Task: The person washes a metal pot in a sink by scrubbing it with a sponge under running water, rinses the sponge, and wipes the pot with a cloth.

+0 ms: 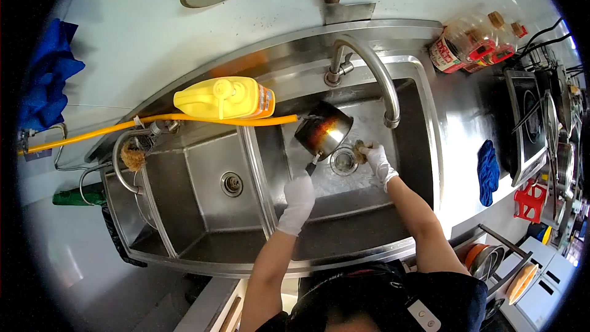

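Note:
Over the right-hand sink basin (405, 147), a small scorched saucepan (324, 130) is tilted on its side, its outer wall blackened and orange-brown. My left hand (299, 200), in a white glove, is closed around its dark handle (311, 168). My right hand (378, 163), gloved too, pinches a brownish scouring pad (359, 152) just right of the drain (343, 161), apart from the pan. Whether the pan touches the basin floor I cannot tell.
A curved faucet (384, 80) arches over the basin. A yellow hose (233, 122) and a yellow jug (224, 97) lie across the sink's back left. Bottles (464, 46) stand at the back right; a blue cloth (488, 172) lies on the right counter.

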Demonstrator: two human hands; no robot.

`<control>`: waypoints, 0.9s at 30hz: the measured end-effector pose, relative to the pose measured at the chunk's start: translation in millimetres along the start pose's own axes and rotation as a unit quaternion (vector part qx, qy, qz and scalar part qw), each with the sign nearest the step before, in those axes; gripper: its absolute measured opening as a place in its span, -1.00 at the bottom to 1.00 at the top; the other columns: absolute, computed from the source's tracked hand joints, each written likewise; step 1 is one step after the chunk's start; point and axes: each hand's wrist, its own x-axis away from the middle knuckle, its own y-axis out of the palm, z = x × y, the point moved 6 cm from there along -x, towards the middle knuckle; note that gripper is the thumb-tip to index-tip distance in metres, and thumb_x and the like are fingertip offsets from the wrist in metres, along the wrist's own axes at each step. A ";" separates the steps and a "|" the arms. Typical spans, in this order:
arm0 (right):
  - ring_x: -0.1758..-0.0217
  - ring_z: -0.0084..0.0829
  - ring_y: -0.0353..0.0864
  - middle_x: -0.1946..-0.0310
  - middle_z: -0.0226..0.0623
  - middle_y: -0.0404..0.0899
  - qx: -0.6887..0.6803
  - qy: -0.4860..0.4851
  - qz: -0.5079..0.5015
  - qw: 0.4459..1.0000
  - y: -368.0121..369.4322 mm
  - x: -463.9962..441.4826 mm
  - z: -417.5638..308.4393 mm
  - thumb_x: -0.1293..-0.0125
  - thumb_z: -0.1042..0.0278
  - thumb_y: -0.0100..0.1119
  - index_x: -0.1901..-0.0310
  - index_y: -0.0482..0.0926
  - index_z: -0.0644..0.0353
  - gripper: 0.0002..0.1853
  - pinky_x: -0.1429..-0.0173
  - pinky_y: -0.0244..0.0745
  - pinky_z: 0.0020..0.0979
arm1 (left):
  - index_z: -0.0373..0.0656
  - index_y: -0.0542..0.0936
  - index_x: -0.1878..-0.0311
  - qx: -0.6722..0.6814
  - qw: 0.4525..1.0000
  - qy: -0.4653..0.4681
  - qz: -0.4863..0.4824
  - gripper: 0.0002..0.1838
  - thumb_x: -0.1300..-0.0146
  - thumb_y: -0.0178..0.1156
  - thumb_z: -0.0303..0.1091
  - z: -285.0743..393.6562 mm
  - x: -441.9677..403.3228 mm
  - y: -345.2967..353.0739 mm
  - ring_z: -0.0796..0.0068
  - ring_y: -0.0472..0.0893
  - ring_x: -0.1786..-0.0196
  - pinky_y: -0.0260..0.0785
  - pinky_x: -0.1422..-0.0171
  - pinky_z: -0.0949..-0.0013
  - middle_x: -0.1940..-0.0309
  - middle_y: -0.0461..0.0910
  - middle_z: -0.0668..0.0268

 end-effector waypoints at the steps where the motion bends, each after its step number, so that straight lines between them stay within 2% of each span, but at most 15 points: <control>1: 0.56 -0.45 0.51 0.51 -0.27 0.54 0.009 -0.016 -0.001 1.000 -2.7 6.4 -3.8 -0.09 0.51 0.27 0.32 0.45 0.31 -0.82 0.51 0.45 -0.38 | -0.16 0.58 0.43 -0.011 1.000 0.008 0.008 -0.89 -0.10 0.07 -0.43 1.4 -4.4 -5.4 0.21 0.65 0.49 0.48 0.43 0.18 0.59 0.60 0.19; 4: 0.58 -0.44 0.51 0.52 -0.26 0.54 0.085 -0.011 -0.004 0.996 -14.8 10.3 9.9 -0.09 0.49 0.28 0.29 0.45 0.36 -0.78 0.57 0.43 -0.37 | -0.11 0.62 0.49 -0.099 0.990 0.094 0.030 -0.86 -0.09 0.08 -0.42 11.4 -27.0 -18.7 0.28 0.65 0.51 0.47 0.47 0.24 0.60 0.61 0.24; 6: 0.54 -0.40 0.55 0.51 -0.24 0.54 0.087 0.012 -0.016 0.996 -22.5 8.5 28.2 -0.10 0.50 0.27 0.26 0.46 0.40 -0.77 0.55 0.47 -0.34 | 0.01 0.68 0.52 -0.148 0.983 0.102 -0.025 -0.83 -0.06 0.10 -0.39 22.2 -48.8 -39.0 0.33 0.66 0.48 0.46 0.46 0.29 0.54 0.65 0.30; 8: 0.51 -0.36 0.58 0.51 -0.23 0.55 0.058 0.032 -0.028 0.997 -27.2 12.6 41.4 -0.11 0.51 0.26 0.25 0.46 0.40 -0.78 0.52 0.51 -0.32 | -0.07 0.70 0.42 -0.145 0.979 0.138 -0.024 -0.83 -0.08 0.10 -0.41 32.9 -69.6 -67.2 0.28 0.68 0.39 0.48 0.39 0.23 0.49 0.66 0.25; 9: 0.44 -0.30 0.63 0.45 -0.17 0.56 0.025 0.021 -0.028 0.999 -27.0 17.0 42.7 -0.14 0.54 0.23 0.21 0.46 0.43 -0.79 0.49 0.56 -0.27 | -0.07 0.70 0.43 -0.171 0.974 0.150 -0.013 -0.83 -0.08 0.10 -0.40 37.3 -81.4 -73.1 0.29 0.68 0.38 0.48 0.40 0.24 0.49 0.66 0.26; 11: 0.42 -0.24 0.63 0.41 -0.12 0.57 0.048 0.053 -0.049 0.996 -31.1 23.9 49.7 -0.15 0.58 0.20 0.19 0.46 0.44 -0.79 0.46 0.60 -0.21 | -0.05 0.70 0.44 -0.224 0.959 0.171 0.008 -0.84 -0.07 0.11 -0.37 44.8 -101.7 -83.2 0.30 0.68 0.38 0.47 0.41 0.24 0.49 0.66 0.27; 13: 0.41 -0.15 0.64 0.34 -0.04 0.57 0.012 0.096 -0.074 0.993 -34.8 30.3 59.5 -0.15 0.62 0.17 0.18 0.46 0.47 -0.80 0.41 0.66 -0.10 | -0.04 0.70 0.44 -0.237 0.956 0.173 0.027 -0.83 -0.08 0.11 -0.36 46.5 -114.8 -91.2 0.31 0.68 0.38 0.47 0.41 0.25 0.48 0.66 0.28; 16: 0.41 -0.11 0.63 0.33 -0.01 0.56 0.065 0.053 -0.085 0.993 -43.2 30.3 79.5 -0.14 0.65 0.15 0.19 0.46 0.49 -0.81 0.36 0.68 -0.04 | -0.06 0.70 0.43 -0.221 0.962 0.157 0.015 -0.83 -0.08 0.10 -0.37 41.4 -121.9 -101.0 0.28 0.68 0.35 0.48 0.38 0.23 0.45 0.67 0.26; 18: 0.43 -0.22 0.63 0.39 -0.08 0.59 0.084 0.088 -0.067 0.990 -46.9 43.1 77.6 -0.13 0.58 0.21 0.27 0.51 0.47 -0.84 0.41 0.62 -0.18 | -0.07 0.70 0.40 -0.205 0.968 0.143 0.022 -0.82 -0.09 0.09 -0.39 31.5 -120.1 -104.8 0.26 0.68 0.33 0.49 0.35 0.21 0.44 0.67 0.24; 19: 0.43 -0.25 0.63 0.42 -0.11 0.60 0.119 0.089 -0.063 0.987 -48.3 51.8 70.6 -0.13 0.56 0.23 0.29 0.52 0.46 -0.85 0.43 0.59 -0.22 | -0.11 0.70 0.35 -0.207 0.969 0.135 -0.015 -0.83 -0.09 0.11 -0.37 26.0 -116.9 -103.3 0.22 0.68 0.30 0.50 0.30 0.18 0.42 0.67 0.20; 22: 0.45 -0.39 0.59 0.48 -0.21 0.61 0.167 0.097 -0.045 0.980 -51.2 66.9 56.0 -0.09 0.50 0.29 0.36 0.56 0.41 -0.85 0.41 0.52 -0.32 | -0.14 0.69 0.35 -0.204 0.972 0.101 -0.065 -0.84 -0.07 0.20 -0.31 1.5 -104.9 -96.2 0.18 0.67 0.29 0.50 0.27 0.18 0.40 0.66 0.16; 23: 0.46 -0.45 0.58 0.50 -0.24 0.61 0.175 0.100 -0.039 0.979 -51.2 69.8 52.6 -0.07 0.48 0.31 0.38 0.58 0.39 -0.85 0.40 0.50 -0.36 | -0.18 0.69 0.37 -0.193 0.972 0.112 -0.070 -0.78 0.00 0.30 -0.23 -4.7 -97.4 -95.8 0.15 0.67 0.30 0.50 0.25 0.20 0.41 0.66 0.12; 24: 0.46 -0.44 0.58 0.50 -0.24 0.61 0.154 0.109 -0.051 0.981 -48.8 71.5 52.2 -0.07 0.48 0.31 0.38 0.58 0.39 -0.85 0.39 0.50 -0.36 | -0.09 0.71 0.37 -0.198 0.970 0.109 -0.087 -0.83 -0.11 0.12 -0.36 -6.5 -85.9 -102.6 0.26 0.68 0.29 0.51 0.26 0.24 0.42 0.67 0.20; 26: 0.45 -0.43 0.59 0.51 -0.23 0.61 0.115 0.127 -0.077 0.982 -43.7 73.7 51.4 -0.08 0.47 0.31 0.37 0.58 0.39 -0.84 0.39 0.50 -0.36 | -0.20 0.68 0.39 -0.143 0.983 0.088 -0.079 -0.70 0.00 0.33 -0.12 -18.5 -68.9 -102.1 0.14 0.66 0.34 0.49 0.26 0.18 0.45 0.64 0.12; 27: 0.45 -0.42 0.59 0.51 -0.23 0.61 0.129 0.119 -0.078 0.981 -44.6 69.2 58.0 -0.08 0.45 0.31 0.37 0.58 0.39 -0.83 0.39 0.50 -0.36 | -0.21 0.67 0.39 -0.119 0.986 0.073 -0.086 -0.67 -0.01 0.33 -0.09 -24.6 -59.6 -99.2 0.12 0.65 0.34 0.48 0.25 0.17 0.45 0.64 0.11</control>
